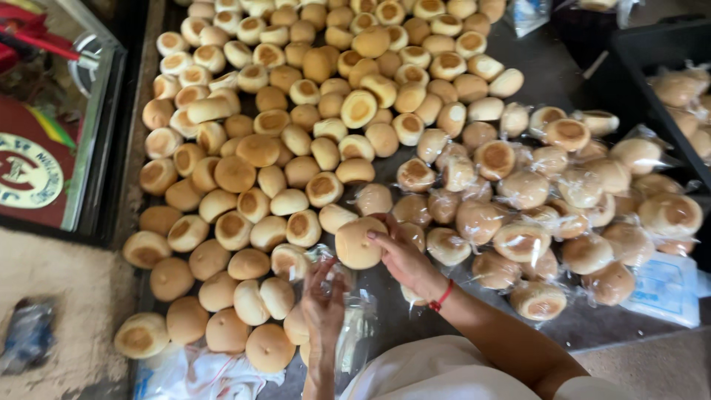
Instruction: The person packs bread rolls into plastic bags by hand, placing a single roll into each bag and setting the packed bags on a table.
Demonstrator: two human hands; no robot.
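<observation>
My right hand, with a red band at the wrist, holds a pale round bun by its edge just above the dark table. My left hand is below and to the left of it, fingers spread against a clear plastic bag that it holds up. A large heap of unwrapped golden-brown buns covers the table ahead and to the left. To the right lies a pile of buns sealed in clear plastic bags.
A dark crate at the right edge holds more bagged buns. A stack of flat clear bags lies at the lower right. A glass-fronted case with a metal frame stands at left. White plastic lies by the front edge.
</observation>
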